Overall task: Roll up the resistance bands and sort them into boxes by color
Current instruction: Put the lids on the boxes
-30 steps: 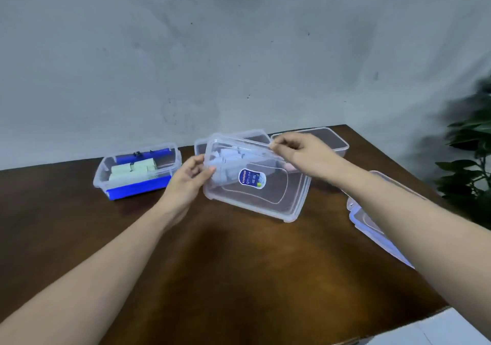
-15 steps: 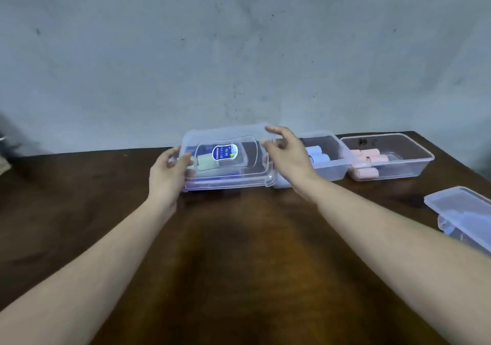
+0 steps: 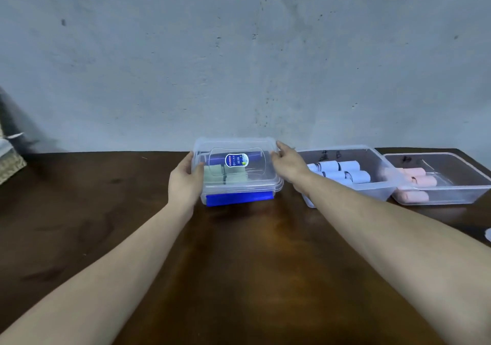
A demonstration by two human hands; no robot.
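Clear, glossy plastic lid, rounded corners, oval sticker, seated over box of green rolled bands at back of dark wooden table. Gripped at either end: left hand, right hand, fingers curled round rims, forearms outstretched.

bare table in front, boxes right

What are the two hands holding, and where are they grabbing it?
Both hold the clear lid on the box of green rolls. The left hand grips its left edge and the right hand grips its right edge.
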